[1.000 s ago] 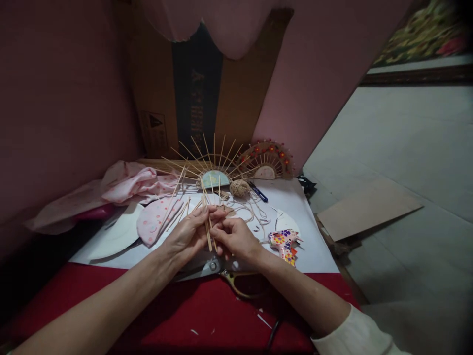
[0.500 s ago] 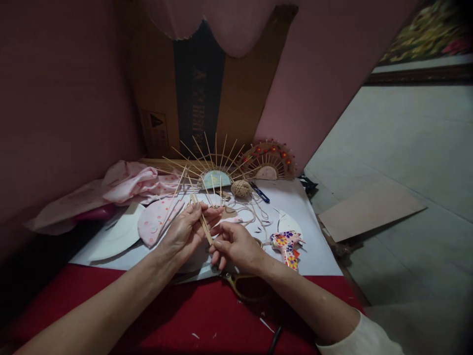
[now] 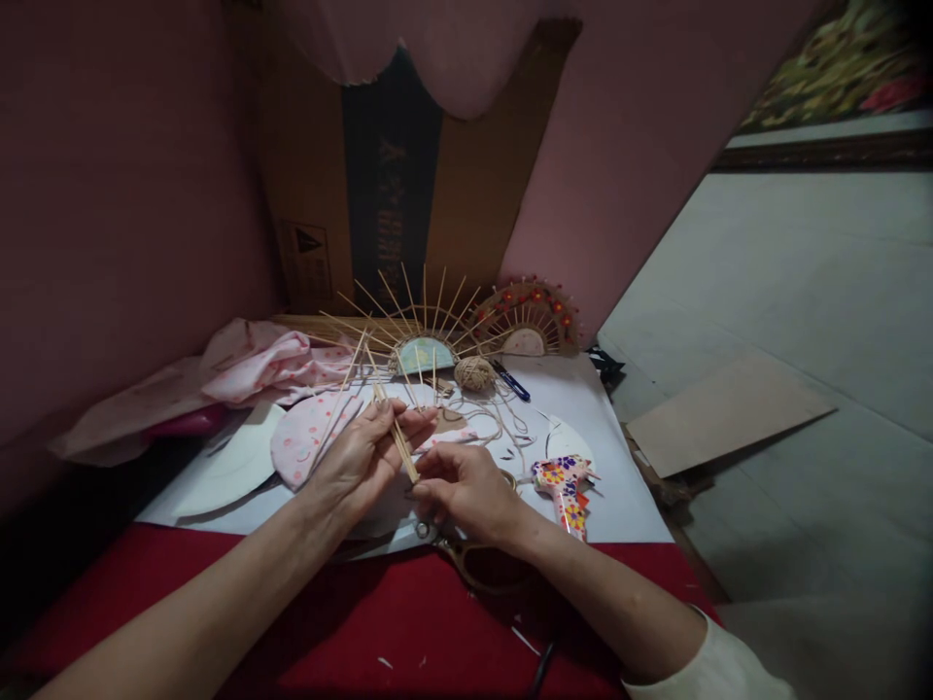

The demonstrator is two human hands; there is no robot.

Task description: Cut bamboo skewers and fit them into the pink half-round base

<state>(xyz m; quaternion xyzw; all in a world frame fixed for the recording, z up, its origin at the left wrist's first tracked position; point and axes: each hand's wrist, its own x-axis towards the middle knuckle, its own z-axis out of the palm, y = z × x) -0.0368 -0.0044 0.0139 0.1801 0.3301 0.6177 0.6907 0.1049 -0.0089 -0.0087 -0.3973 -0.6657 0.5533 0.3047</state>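
A small bundle of thin bamboo sticks [image 3: 401,449] slants between my two hands. My left hand [image 3: 368,449] grips it with the thumb across the middle. At the lower end, the thumb and fingers of my right hand [image 3: 461,489] pinch the sticks. Beneath my right hand lie scissors [image 3: 466,564] with gold-coloured handles, partly covered. Just left of my left hand is a pink dotted fabric piece [image 3: 298,442] with sticks across it. Behind the hands stands a half-round piece with a pale green centre [image 3: 423,355] and sticks fanning out.
A twine ball [image 3: 475,373] and a blue cutter [image 3: 512,380] lie behind my right hand. A flower-patterned glue gun [image 3: 563,478] rests at the right. Pink cloth [image 3: 269,360] is heaped at back left, beside a red-flowered fan [image 3: 535,301] farther right. White paper [image 3: 619,486] covers part of the red cloth [image 3: 306,622].
The fingers of my right hand have curled in closer at the sticks' lower end, and more of the scissors' pivot shows. My left hand holds almost the same position.
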